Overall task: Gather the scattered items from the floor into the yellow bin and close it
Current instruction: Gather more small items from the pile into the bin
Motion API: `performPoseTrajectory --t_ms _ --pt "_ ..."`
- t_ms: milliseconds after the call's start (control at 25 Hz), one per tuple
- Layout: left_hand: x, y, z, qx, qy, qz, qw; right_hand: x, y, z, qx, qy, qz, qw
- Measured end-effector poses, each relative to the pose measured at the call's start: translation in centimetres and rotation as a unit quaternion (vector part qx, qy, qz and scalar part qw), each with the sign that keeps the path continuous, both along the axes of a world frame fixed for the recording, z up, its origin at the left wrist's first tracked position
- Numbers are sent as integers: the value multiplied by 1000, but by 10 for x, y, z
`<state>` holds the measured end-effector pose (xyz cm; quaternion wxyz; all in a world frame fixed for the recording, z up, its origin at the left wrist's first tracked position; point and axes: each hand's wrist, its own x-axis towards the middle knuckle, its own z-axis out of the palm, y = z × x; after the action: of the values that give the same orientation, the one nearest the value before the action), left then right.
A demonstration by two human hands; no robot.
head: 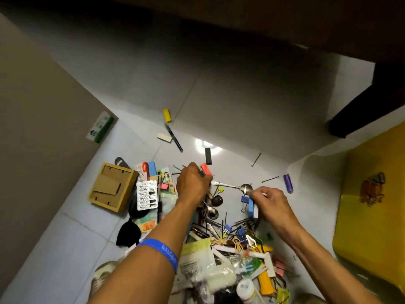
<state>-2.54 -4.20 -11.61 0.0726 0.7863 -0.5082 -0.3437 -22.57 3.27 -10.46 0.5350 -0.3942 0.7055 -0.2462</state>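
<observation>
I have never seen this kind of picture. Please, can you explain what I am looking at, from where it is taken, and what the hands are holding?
There is no machine here. A camera on a person's head looks down at their two bare hands over a tiled floor. Small items lie scattered: clips, hairpins, blocks, a pen, a purple spool. The left hand grips a red block and, it seems, a spoon. The right hand holds a blue block and touches the spoon's bowl. The yellow bin is at the right edge.
</observation>
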Motion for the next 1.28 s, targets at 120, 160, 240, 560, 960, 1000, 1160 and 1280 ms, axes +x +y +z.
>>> performPoseTrajectory --t_ms 120,160,240,560,960,1000,1160,1280 --pt "1 6 -6 7 41 -12 999 10 -32 6 51 -300 -119 945" --pt "3 10 -7 9 31 -28 999 16 -40 6 61 -377 -149 912" --pt "6 17 -6 0 -15 -68 998 29 -52 5 56 -452 -188 870" --pt "13 16 -6 -55 -103 -188 975 47 -85 -4 91 -477 -187 854" --pt "28 29 -9 -37 -67 -162 984 100 -131 -37 -107 367 282 880" --pt "31 29 -10 -39 -55 -143 987 100 -133 -37 -104 354 268 890" --pt "43 32 -17 -33 -52 -117 991 77 -133 -28 -39 101 79 991" --pt "49 33 -18 -38 -17 -76 996 59 -113 -17 -4 -1 1 1000"
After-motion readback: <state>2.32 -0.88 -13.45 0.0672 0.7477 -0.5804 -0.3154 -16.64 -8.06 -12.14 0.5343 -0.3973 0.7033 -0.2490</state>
